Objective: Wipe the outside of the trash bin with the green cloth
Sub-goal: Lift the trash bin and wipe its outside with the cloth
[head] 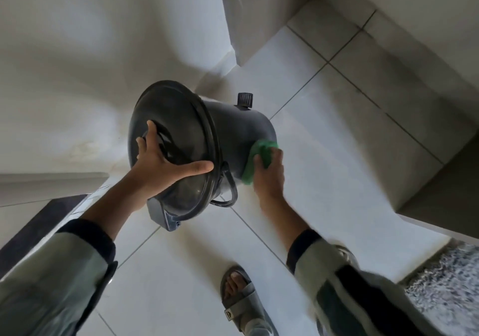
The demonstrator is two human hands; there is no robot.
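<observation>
One trash bin [241,128], one green cloth [261,154], one left hand [160,164], one right hand [268,177]

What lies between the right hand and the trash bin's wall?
A crumpled green cloth, held by the right hand against the dark grey plastic trash bin; head view.

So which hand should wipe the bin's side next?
Right. The right hand grips the green cloth against the side of the trash bin, while the left hand is spread on the lid, steadying it.
</observation>
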